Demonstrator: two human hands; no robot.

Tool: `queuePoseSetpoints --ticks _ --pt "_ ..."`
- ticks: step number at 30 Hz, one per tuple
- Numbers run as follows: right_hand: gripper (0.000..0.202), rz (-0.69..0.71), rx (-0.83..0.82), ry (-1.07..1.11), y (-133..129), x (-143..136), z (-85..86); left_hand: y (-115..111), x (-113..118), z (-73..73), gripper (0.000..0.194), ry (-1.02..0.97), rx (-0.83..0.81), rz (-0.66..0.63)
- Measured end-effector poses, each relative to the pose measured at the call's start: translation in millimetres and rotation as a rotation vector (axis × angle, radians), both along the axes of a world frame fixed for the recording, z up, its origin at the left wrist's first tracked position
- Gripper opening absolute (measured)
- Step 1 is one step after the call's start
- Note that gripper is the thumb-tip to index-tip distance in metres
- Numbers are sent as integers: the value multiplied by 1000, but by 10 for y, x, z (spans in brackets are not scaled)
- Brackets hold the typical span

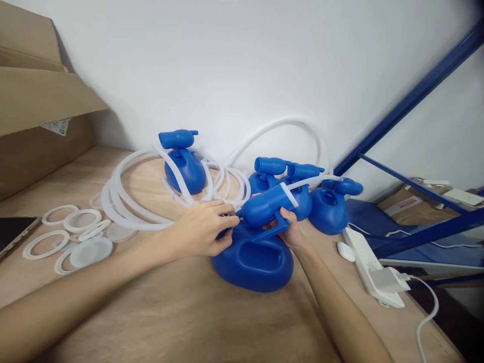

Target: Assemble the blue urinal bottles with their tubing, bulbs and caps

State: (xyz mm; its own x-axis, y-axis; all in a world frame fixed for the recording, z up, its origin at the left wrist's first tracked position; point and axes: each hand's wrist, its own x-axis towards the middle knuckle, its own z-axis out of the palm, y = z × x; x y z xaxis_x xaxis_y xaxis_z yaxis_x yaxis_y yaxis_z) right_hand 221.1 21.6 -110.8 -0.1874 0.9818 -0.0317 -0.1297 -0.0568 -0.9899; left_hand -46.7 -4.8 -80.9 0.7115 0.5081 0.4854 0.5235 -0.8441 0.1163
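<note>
A blue plastic urinal bottle [251,269] rests on the wooden table in front of me, its wide funnel [264,204] tilted up to the right with a white ring [289,195] around the mouth. My right hand [291,229] is closed around the funnel and its hinged arm; some of its fingers are hidden behind. At the funnel's narrow left end, my left hand [212,227] has its fingers pinched together around a small blue part, mostly hidden by the fingers. Clear hose [139,222] lies in coils behind my left hand.
Several more blue urinal bottles [185,171] stand along the wall, with hoses [295,121] looped among them. White rings [45,244] and translucent discs [91,252] lie at left, near a cardboard box [45,146]. A power strip [365,262] and blue metal rack [412,91] are at right.
</note>
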Motion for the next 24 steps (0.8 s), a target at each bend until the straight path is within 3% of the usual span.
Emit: queuePoseSetpoints --ticks 6,17,24 --pt "57 22 -17 3 -12 6 -3 18 -7 30 19 53 -34 -12" --pt "57 30 -42 -5 -14 30 -19 43 40 -76 15 51 148 3" --pt "60 15 15 -18 -33 1 -5 105 10 -143 23 -41 330 -123"
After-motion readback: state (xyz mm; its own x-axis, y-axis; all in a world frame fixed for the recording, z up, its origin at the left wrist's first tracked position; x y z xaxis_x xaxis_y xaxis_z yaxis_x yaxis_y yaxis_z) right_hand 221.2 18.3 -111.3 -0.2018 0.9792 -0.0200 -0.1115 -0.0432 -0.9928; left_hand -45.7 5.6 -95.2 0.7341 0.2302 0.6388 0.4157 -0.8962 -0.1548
